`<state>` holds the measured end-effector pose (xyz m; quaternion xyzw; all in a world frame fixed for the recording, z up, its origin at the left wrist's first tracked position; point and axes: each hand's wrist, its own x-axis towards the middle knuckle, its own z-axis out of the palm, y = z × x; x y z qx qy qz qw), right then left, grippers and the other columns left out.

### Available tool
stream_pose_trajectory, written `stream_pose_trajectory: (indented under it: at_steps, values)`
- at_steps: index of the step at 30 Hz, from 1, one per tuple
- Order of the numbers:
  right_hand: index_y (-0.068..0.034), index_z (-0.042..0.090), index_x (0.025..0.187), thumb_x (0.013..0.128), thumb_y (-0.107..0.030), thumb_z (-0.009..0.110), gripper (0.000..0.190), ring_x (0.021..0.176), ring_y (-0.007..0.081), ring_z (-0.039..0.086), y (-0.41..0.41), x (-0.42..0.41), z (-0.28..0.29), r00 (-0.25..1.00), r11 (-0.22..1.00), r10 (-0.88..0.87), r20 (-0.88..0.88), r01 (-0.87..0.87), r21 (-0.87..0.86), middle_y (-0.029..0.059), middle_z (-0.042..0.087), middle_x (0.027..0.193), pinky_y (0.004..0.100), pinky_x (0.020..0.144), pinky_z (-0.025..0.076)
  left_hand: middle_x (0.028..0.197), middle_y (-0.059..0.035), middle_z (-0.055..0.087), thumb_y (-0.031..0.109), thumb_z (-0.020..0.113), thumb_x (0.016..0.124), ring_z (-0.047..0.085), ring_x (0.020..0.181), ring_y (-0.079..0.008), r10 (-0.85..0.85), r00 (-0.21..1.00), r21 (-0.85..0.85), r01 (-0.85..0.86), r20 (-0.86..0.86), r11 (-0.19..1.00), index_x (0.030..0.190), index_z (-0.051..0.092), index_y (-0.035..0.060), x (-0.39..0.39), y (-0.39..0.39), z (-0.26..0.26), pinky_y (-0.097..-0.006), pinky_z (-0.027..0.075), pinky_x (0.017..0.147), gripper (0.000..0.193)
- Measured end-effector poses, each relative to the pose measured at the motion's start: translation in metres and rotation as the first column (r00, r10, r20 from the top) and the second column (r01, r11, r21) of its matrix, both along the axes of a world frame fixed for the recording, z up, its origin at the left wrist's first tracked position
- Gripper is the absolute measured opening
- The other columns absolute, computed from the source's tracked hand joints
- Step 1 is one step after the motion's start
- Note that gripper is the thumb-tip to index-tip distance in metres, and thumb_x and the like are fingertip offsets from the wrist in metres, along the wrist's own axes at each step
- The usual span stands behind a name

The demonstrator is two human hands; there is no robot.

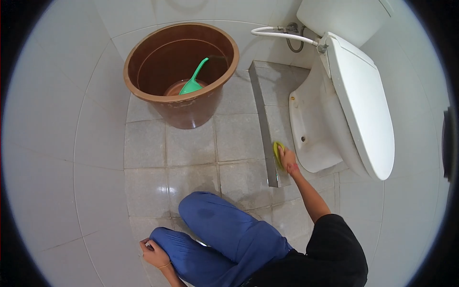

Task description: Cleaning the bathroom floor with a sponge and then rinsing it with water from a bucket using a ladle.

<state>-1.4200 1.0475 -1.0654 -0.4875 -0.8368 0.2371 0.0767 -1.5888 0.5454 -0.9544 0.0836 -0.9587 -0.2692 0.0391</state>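
Note:
My right hand [288, 160] grips a yellow-green scrub brush [277, 150]. Its underside is hidden, and it rests at the edge of a raised tiled step [279, 86]. Just right of that hand, the base of a white toilet [315, 150] stands on the step. My left hand [156, 254] is beside my left knee, its fingers curled. Something dark shows between them, but whether it is an object or shadow is unclear.
A large brown plastic tub [192, 113] stands on the grey floor tiles [192, 141], with a green dipper [192, 85] inside. The toilet lid [362, 104] is down. A white hose [265, 32] runs beside the toilet. Damp patches darken some tiles near my knees.

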Motion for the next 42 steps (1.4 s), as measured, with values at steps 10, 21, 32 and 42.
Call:
stream_pose_trajectory:
  at_steps: [10, 21, 32, 42]
  values:
    - [-0.004, 0.054, 0.08, 0.081, -0.042, 0.041, 0.041, 0.058, 0.0374, 0.054, 0.026, -0.027, 0.0, 0.93, 0.942, 0.224, 0.293, -0.284, 0.182, 0.0207, 0.055, 0.061, 0.0439, 0.052, 0.044, 0.039, -0.0045, 0.033, 0.014, 0.045, 0.074, 0.029, 0.035, -0.0126, -0.01, 1.0, -0.046, 0.01, -0.011, 0.999, 0.074, 0.05, 0.0037, -0.004, 0.016, 0.004, -0.0314, 0.023, 0.037, 0.011]
    - [-0.003, 0.053, 0.088, 0.081, -0.044, 0.038, 0.044, 0.069, 0.0369, 0.056, 0.11, -0.129, -0.004, 0.964, 0.942, 0.095, 0.247, -0.167, 0.29, 0.0212, 0.057, 0.071, 0.0439, 0.06, 0.045, 0.038, -0.0039, 0.032, 0.014, 0.047, 0.074, 0.028, 0.035, -0.0119, 0.062, 0.998, -0.044, -0.063, -0.014, 0.997, 0.074, 0.051, 0.0033, 0.008, 0.012, 0.016, -0.0315, 0.021, 0.037, 0.011]
    - [0.0, 0.056, 0.088, 0.081, -0.039, 0.04, 0.042, 0.074, 0.0377, 0.054, 0.079, -0.064, -0.005, 0.996, 0.992, 0.081, 0.037, -0.084, 0.097, 0.0239, 0.055, 0.077, 0.0423, 0.065, 0.041, 0.039, -0.0032, 0.032, 0.013, 0.048, 0.073, 0.027, 0.035, -0.0116, 0.031, 0.999, -0.062, -0.033, -0.023, 0.998, 0.075, 0.052, 0.0032, 0.007, 0.006, 0.01, -0.0309, 0.021, 0.037, 0.011]
    - [-0.004, 0.054, 0.091, 0.081, -0.039, 0.044, 0.038, 0.056, 0.0372, 0.054, -0.086, 0.131, 0.01, 0.932, 0.994, 0.084, 0.353, -0.103, 0.034, 0.0219, 0.054, 0.06, 0.0434, 0.049, 0.042, 0.039, -0.0034, 0.032, 0.013, 0.047, 0.074, 0.027, 0.036, -0.0108, -0.006, 1.0, -0.052, 0.006, 0.002, 0.999, 0.075, 0.052, 0.0031, -0.003, 0.014, 0.003, -0.0304, 0.022, 0.036, 0.011]
